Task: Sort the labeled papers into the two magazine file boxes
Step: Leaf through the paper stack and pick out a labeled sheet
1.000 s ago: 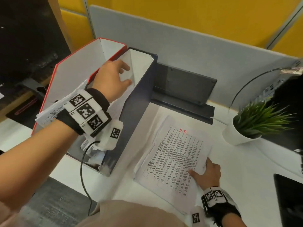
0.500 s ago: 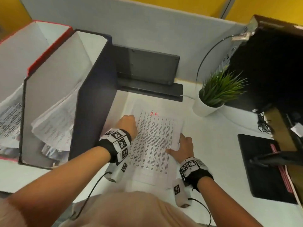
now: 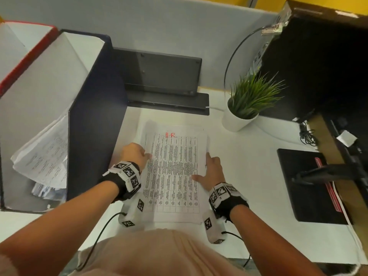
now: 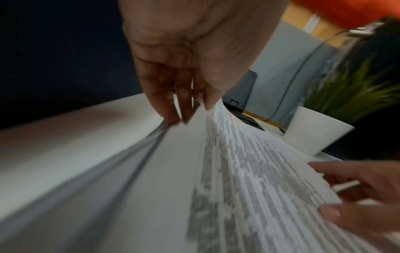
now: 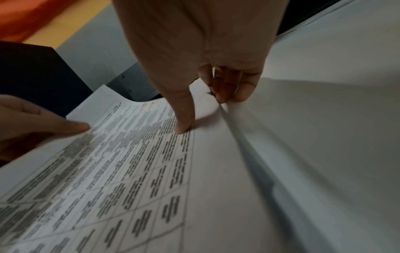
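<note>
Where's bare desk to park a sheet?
Bare white desk lies between the paper stack and the black pad, in front of the potted plant. Left is crowded: the navy file box stands close beside the stack.

Potted plant (image 3: 251,100), black stand (image 3: 159,76), mousepad (image 3: 306,186)
</note>
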Demonstrator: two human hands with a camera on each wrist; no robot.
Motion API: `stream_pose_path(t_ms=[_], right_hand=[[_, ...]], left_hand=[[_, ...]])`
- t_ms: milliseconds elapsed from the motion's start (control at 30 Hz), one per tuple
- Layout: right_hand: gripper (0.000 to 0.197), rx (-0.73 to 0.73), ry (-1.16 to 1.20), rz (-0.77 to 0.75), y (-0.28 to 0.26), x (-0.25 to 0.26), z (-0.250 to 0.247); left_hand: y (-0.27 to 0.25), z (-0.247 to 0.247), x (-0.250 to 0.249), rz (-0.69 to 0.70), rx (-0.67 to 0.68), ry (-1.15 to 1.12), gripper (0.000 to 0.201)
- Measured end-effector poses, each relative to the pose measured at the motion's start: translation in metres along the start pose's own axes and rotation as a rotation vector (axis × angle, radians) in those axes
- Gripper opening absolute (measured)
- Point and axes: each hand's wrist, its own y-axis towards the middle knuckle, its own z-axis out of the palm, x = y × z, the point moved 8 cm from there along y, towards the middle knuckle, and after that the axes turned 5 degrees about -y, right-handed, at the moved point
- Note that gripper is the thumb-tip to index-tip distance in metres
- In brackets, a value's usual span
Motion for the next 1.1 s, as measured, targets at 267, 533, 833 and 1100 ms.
stream_pose_path(t_ms=[267, 533, 833, 1100], right_hand=[[0.112, -0.077, 0.076, -0.024, 0.001, 0.005, -0.002], [0.13, -0.066, 0.533, 0.081, 0.0, 0.003, -0.007], [0.017, -0.184, 0.668, 0.102, -0.002, -0.012, -0.019], [0.038, -0.188, 0.773, 0.098, -0.005, -0.015, -0.015]], left_hand=[[-0.037, -0.022, -0.042, 0.502, -0.265, 0.047, 0.027], [-0.013, -0.01, -0.004, 0.169, -0.105, -0.581, 0.016], [0.013, -0.009, 0.021, -0.104, -0.068, -0.714, 0.024], [0.027, 0.0, 0.037, -0.359, 0.098, -0.502, 0.008]])
